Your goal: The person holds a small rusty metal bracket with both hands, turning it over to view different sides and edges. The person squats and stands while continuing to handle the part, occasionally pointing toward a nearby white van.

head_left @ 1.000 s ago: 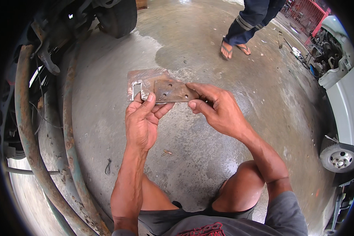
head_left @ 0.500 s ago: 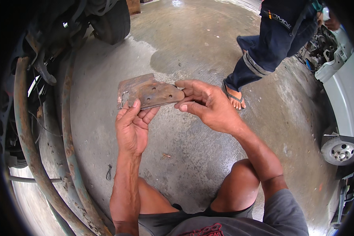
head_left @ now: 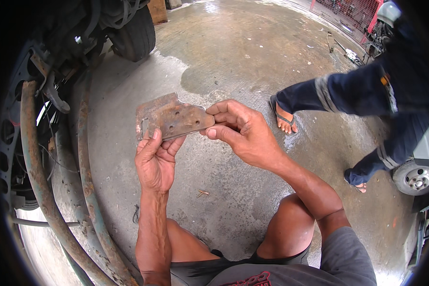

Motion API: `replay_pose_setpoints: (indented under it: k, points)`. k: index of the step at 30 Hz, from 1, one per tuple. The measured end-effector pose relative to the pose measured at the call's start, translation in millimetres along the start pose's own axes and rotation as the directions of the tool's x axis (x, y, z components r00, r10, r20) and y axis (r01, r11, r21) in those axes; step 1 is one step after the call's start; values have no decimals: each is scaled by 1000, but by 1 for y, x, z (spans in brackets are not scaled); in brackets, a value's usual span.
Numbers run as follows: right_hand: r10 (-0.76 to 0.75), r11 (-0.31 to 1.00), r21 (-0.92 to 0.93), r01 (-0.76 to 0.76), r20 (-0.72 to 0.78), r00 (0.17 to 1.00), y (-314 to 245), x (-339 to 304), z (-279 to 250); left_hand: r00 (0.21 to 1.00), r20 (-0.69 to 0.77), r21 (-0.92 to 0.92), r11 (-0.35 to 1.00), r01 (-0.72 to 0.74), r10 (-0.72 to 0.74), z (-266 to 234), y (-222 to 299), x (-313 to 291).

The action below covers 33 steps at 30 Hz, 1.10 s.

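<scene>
1. Gripping a rusty metal plate (head_left: 187, 119) above the concrete floor (head_left: 243, 195), the left hand (head_left: 156, 164) pinches its slotted end, thumb in front, other fingers partly hidden behind; the right hand (head_left: 250, 136) closes thumb and fingers about the narrower end.
2. Dark trousers (head_left: 355, 93) on another person partly cover a white vehicle (head_left: 425, 143); that person's upper body is lost at the dark right rim.
3. Red lettering (head_left: 255, 279) on the grey shirt (head_left: 300, 274) is cut off below; a small orange mark (head_left: 385, 81) on the trousers is too blurred to read.
</scene>
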State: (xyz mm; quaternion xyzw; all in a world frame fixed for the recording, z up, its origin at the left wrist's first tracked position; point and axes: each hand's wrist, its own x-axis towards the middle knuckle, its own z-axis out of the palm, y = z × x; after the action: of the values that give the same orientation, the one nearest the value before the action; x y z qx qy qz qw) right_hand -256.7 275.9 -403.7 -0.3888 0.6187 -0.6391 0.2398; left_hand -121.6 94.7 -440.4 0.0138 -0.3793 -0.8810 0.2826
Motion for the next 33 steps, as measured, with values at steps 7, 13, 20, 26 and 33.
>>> replay_pose_setpoints:
  k: [7,13,20,26,33]
  points:
    - [-53,997,48,56,-57,997,16,3,-3,997,-80,117,993,9,0,10,-1,0]
    - [-26,995,90,30,-51,998,14,5,-2,996,-85,85,996,32,-25,10,1,0]
    - [24,995,100,-19,-46,999,13,7,-1,997,-77,99,995,24,-16,9,2,-1]
    - [35,996,80,-34,-15,999,12,5,0,996,-84,117,992,37,-28,6,2,-3]
    - [45,993,112,-39,-43,998,13,0,4,999,-54,129,992,16,-9,6,0,-8]
